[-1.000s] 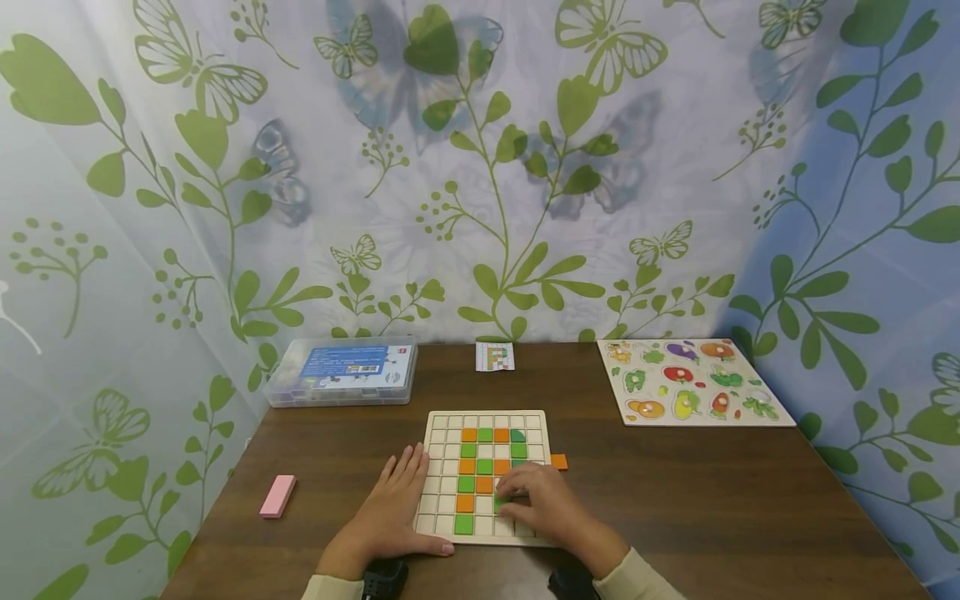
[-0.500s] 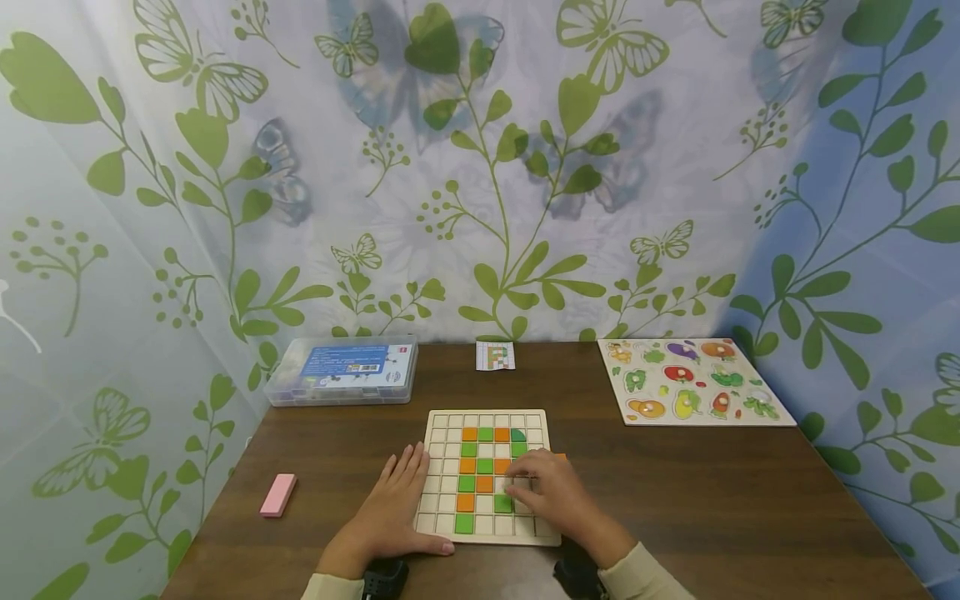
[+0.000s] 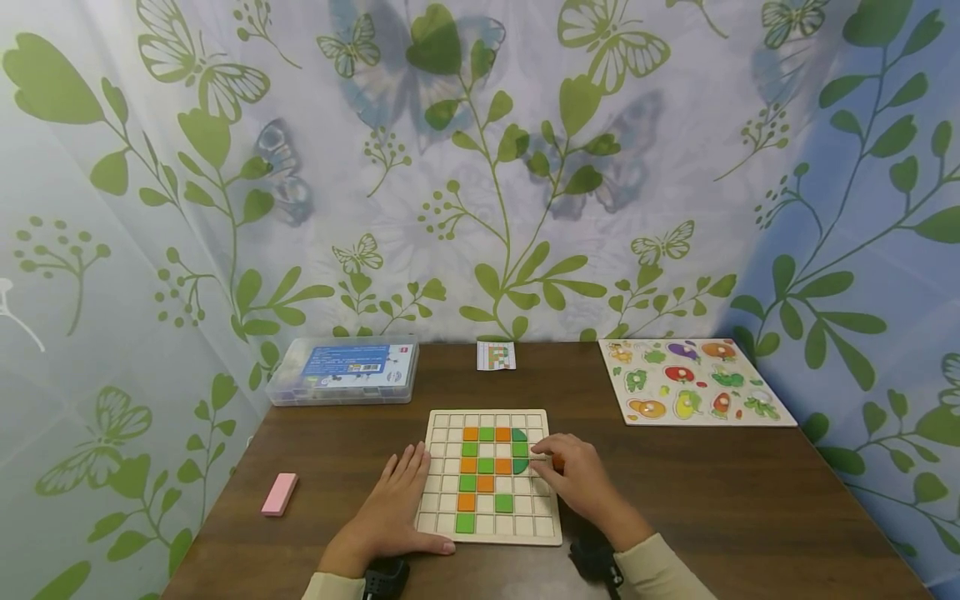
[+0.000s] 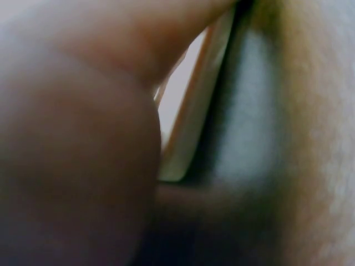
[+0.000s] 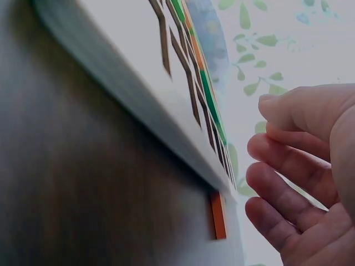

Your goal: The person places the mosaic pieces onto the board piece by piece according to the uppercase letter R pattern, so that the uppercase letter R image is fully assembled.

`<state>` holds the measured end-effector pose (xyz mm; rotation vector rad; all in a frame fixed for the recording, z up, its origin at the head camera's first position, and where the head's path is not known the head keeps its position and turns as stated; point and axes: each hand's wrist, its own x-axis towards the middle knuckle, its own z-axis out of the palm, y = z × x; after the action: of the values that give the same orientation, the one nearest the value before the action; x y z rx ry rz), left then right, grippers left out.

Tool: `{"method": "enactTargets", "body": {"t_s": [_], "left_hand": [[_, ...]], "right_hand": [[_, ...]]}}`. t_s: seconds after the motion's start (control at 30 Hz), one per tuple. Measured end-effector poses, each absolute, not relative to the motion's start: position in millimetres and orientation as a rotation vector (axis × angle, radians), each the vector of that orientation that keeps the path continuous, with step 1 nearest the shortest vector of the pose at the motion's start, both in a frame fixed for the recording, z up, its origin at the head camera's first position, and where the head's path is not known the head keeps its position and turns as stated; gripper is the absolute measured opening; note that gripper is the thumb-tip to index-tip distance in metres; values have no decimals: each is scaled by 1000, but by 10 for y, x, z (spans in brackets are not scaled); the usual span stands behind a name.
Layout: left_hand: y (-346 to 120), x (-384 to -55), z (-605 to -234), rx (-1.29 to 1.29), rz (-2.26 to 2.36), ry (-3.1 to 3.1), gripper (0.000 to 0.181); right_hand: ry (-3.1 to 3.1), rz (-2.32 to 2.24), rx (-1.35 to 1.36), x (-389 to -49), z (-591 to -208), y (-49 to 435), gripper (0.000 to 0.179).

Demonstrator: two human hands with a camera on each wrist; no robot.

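A wooden grid board [image 3: 438,483] lies on the table, with orange and green square tiles and dark green rounded tiles [image 3: 519,466] set in some of its cells. My left hand [image 3: 386,508] rests at the board's left side, fingers extended along the edge and thumb by the front corner. The left wrist view is mostly filled by blurred skin, with a strip of board edge. Over the right edge hovers my right hand [image 3: 581,479], its fingers loosely bent and holding nothing. Below those fingers, a loose orange tile [image 5: 219,216] lies beside the board, mostly covered by the hand in the head view.
A pink block [image 3: 279,494] lies to the left. Along the back are a clear plastic case [image 3: 345,371] with a blue label, a small pattern card [image 3: 496,356] and a vegetable puzzle board [image 3: 697,381]. A printed curtain [image 3: 480,167] hangs behind the table.
My right hand has lifted off the green tile in the lower part of the grid and moved right and away to the board's right edge. The left hand has stayed put.
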<state>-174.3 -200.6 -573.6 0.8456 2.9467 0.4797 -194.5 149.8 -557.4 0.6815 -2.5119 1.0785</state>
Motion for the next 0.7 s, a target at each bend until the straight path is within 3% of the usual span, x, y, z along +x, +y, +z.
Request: {"method": "enactTargets", "body": {"t_s": [0.4, 0.7], "left_hand": [[-2004, -1730, -5699, 876, 519, 2943, 142], [-2009, -1729, -5688, 879, 507, 2928, 140]], "right_hand": [[-2519, 1073, 511, -2024, -5619, 1731, 24], [-2651, 1021, 577, -2047, -5679, 1879, 27]]}}
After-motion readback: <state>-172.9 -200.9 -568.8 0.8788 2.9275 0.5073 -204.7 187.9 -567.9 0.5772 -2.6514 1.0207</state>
